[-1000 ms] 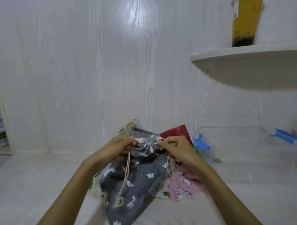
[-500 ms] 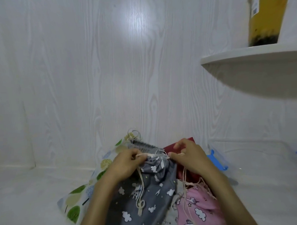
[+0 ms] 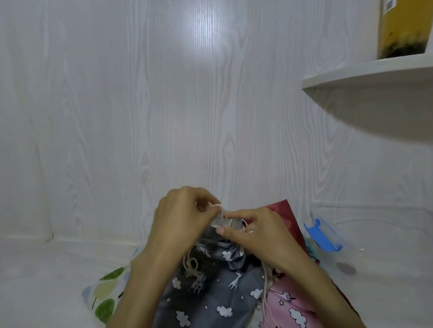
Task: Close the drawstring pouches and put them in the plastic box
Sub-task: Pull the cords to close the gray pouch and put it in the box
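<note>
A grey drawstring pouch (image 3: 216,295) printed with white clouds lies in front of me on the white surface. Its mouth is gathered tight between my hands. My left hand (image 3: 180,220) pinches the cream cord at the top of the gathered mouth. My right hand (image 3: 258,234) pinches the mouth and cord from the right side. A pink cloud-print pouch (image 3: 291,311) lies under my right forearm. A white pouch with green leaves (image 3: 104,295) sticks out at the left. A dark red pouch (image 3: 284,213) shows behind my right hand. The clear plastic box (image 3: 377,233) with a blue latch (image 3: 320,236) stands to the right.
A white wood-grain wall rises close behind the pouches. A curved white shelf (image 3: 370,75) juts out at the upper right and carries a yellow bottle (image 3: 405,19). A small grey disc (image 3: 346,268) shows through the box near its front.
My hands have come closer together at the pouch mouth, which is now bunched tighter. My view has shifted left and nearer, so the box sits further right.
</note>
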Demonstrator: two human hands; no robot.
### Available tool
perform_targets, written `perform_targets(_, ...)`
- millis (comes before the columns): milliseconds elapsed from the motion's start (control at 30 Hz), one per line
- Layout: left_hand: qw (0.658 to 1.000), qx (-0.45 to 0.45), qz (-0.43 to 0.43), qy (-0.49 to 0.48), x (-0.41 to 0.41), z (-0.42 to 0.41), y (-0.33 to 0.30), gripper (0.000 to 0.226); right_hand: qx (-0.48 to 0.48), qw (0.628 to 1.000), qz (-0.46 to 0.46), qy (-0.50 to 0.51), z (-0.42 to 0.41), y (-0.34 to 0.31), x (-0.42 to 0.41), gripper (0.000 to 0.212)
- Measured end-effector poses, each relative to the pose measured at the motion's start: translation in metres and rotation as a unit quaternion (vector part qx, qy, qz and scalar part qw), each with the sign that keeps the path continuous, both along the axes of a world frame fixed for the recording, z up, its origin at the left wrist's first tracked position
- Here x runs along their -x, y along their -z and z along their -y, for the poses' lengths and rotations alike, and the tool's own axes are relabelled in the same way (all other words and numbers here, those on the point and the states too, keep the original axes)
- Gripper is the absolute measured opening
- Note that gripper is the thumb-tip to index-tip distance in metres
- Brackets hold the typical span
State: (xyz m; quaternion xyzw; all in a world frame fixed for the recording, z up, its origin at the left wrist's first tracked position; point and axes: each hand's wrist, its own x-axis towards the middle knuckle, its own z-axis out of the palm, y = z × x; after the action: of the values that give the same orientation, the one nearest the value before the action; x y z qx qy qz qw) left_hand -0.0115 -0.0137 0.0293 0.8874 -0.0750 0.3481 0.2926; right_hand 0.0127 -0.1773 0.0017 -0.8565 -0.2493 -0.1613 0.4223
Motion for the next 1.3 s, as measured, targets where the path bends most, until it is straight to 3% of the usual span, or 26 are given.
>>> perform_targets(200, 0.986, 0.129, -0.1, 0.046, -0.013, 0.0, 0.012, 0.023, -0.135, 0.99, -0.01, 0.038, 0.0, 0.007, -0.01, 0.013)
perform_targets(333, 0.937, 0.177, -0.225, 0.202, -0.01, 0.0, 0.007, 0.015, -0.197, 0.979, -0.045, 0.004, 0.003, 0.004, -0.015, 0.01)
perform_targets(500, 0.939, 0.193, -0.151, 0.243, -0.015, 0.023, 0.021, 0.014, -0.224, 0.973, -0.05, -0.007, 0.002, -0.002, -0.012, 0.005)
perform_targets(600, 0.944, 0.221, -0.123, 0.212, -0.023, 0.026, 0.032, 0.017, -0.186, 0.982, -0.042, -0.003, 0.009, -0.002, -0.015, 0.004)
perform_targets(667, 0.951, 0.216, -0.125, 0.183, -0.026, 0.024, 0.036, 0.022, -0.113, 0.99, -0.081, 0.001, 0.018, 0.001, -0.018, 0.015)
perform_targets(800, 0.923, 0.306, -0.157, 0.172, -0.029, 0.019, 0.036, 0.022, -0.011, 0.993, -0.121, -0.005, 0.029, 0.009, -0.023, 0.034)
perform_targets(1033, 0.896, 0.304, -0.274, 0.171, -0.026, 0.014, 0.039, 0.015, -0.006, 0.995, -0.101, 0.025, 0.027, 0.009, -0.023, 0.007)
perform_targets(1133, 0.881, 0.301, -0.31, 0.194, -0.026, 0.01, 0.039, 0.011, 0.006, 0.986, -0.161, 0.048, 0.03, 0.011, -0.025, 0.021)
perform_targets(1200, 0.853, 0.327, -0.34, 0.222, -0.024, 0.01, 0.036, 0.012, 0.011, 0.976, -0.213, 0.047, 0.032, 0.012, -0.025, 0.035)
perform_targets(1300, 0.822, 0.346, -0.377, 0.251, -0.021, 0.014, 0.031, 0.015, -0.058, 0.965, -0.254, 0.03, 0.03, 0.01, -0.02, 0.024)
